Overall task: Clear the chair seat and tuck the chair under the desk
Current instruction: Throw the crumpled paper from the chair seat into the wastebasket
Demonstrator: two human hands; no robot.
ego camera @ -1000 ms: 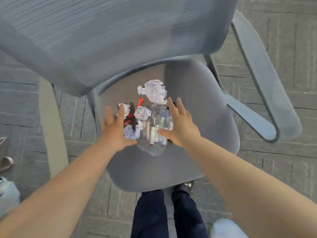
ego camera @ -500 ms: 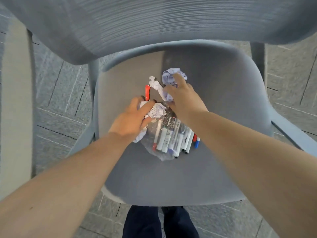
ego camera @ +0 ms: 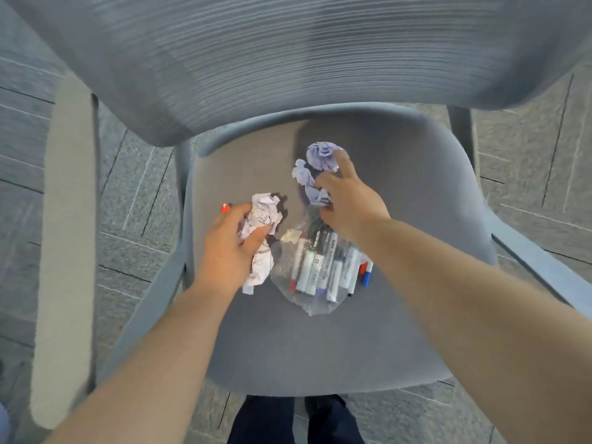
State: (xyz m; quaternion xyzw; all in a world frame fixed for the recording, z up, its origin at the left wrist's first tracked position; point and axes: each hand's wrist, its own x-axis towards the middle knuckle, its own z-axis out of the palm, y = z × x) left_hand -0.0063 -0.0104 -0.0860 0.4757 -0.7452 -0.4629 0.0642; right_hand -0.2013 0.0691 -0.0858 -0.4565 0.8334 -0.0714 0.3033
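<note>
A grey chair seat (ego camera: 400, 341) fills the middle of the head view, with its backrest (ego camera: 288, 59) above. My left hand (ego camera: 229, 248) is closed around crumpled white paper (ego camera: 262, 216) at the seat's left; a red marker tip (ego camera: 226, 207) pokes out behind its fingers. My right hand (ego camera: 349, 206) closes on a second crumpled paper wad (ego camera: 315, 168) further back on the seat. Between the hands lies a clear plastic bag of markers (ego camera: 320, 270), flat on the seat.
The chair's left armrest (ego camera: 69, 219) runs down the left side and the right armrest (ego camera: 541, 267) angles off at the right. Grey carpet tiles (ego camera: 137, 193) surround the chair. My dark trouser legs (ego camera: 294, 421) stand at the seat's front edge.
Both hands went from hovering open over the pile to gripping paper wads. The left hand has pulled its paper leftward off the bag, uncovering the markers.
</note>
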